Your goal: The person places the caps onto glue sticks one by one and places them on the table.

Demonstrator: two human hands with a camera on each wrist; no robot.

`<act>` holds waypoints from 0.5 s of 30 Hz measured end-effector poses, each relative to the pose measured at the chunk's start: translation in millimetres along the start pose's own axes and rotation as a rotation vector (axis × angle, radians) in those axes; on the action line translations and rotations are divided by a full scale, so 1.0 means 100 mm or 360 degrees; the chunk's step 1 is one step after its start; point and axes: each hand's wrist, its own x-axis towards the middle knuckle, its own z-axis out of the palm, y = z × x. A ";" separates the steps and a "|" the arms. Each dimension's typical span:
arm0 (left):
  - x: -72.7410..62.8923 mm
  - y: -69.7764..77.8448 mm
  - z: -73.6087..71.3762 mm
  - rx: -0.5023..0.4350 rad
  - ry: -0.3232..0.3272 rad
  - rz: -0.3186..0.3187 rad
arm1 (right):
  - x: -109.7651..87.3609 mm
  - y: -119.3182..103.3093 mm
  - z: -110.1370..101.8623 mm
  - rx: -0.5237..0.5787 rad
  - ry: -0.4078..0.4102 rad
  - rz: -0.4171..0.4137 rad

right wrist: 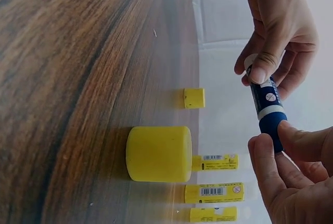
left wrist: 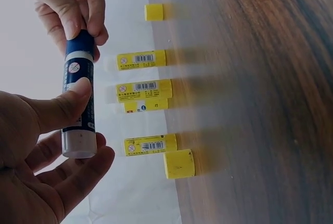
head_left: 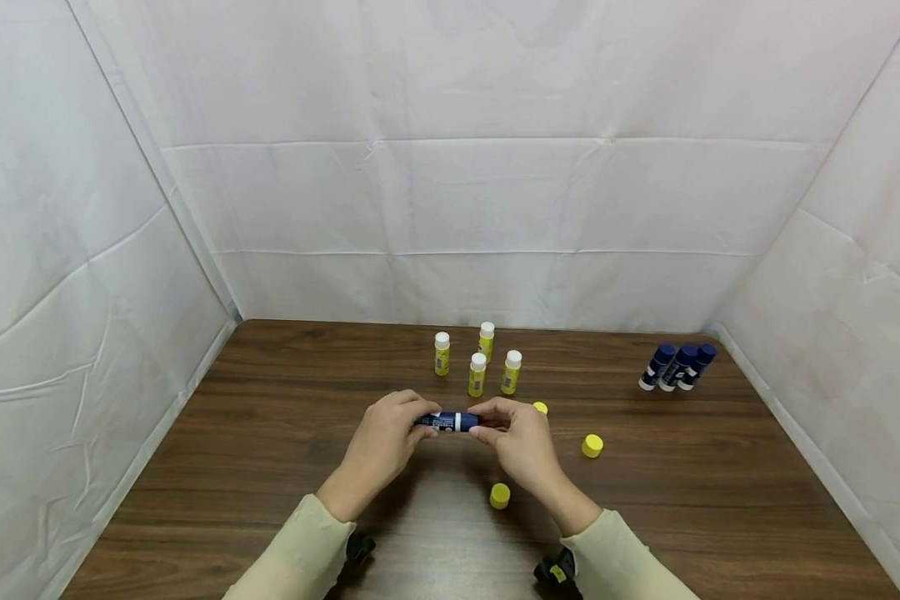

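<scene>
Held level between both hands above the table is a dark blue glue stick (head_left: 444,421). My left hand (head_left: 381,437) grips its body near the white base, thumb along the label in the left wrist view. With thumb and fingertips, my right hand (head_left: 523,442) pinches the blue cap (right wrist: 271,124) at the other end. A white band (left wrist: 78,55) shows between label and cap. Below the hands, a yellow cap (head_left: 499,497) rests on the table. Another yellow cap (head_left: 592,446) lies right of the right hand, and a third yellow cap (head_left: 541,407) is partly hidden behind it.
Several yellow glue sticks (head_left: 477,377) with white tops stand upright on the wooden table (head_left: 285,467) beyond the hands. Three blue glue sticks (head_left: 675,367) stand close together at the back right. White cloth walls (head_left: 480,200) enclose the back and both sides.
</scene>
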 end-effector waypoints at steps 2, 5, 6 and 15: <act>0.00 0.01 0.00 -0.0002 0.0004 0.0004 | 0.00 0.00 0.00 0.0001 0.0002 0.0003; 0.01 0.02 0.00 -0.0013 0.0012 0.0009 | 0.01 -0.01 -0.01 0.0002 0.0008 -0.0003; 0.01 0.03 0.00 -0.0016 0.0013 0.0011 | 0.01 -0.01 -0.01 0.0007 0.0013 0.0005; 0.01 0.07 0.00 -0.0016 0.0036 0.0056 | 0.01 -0.06 -0.06 0.0021 0.0026 0.0085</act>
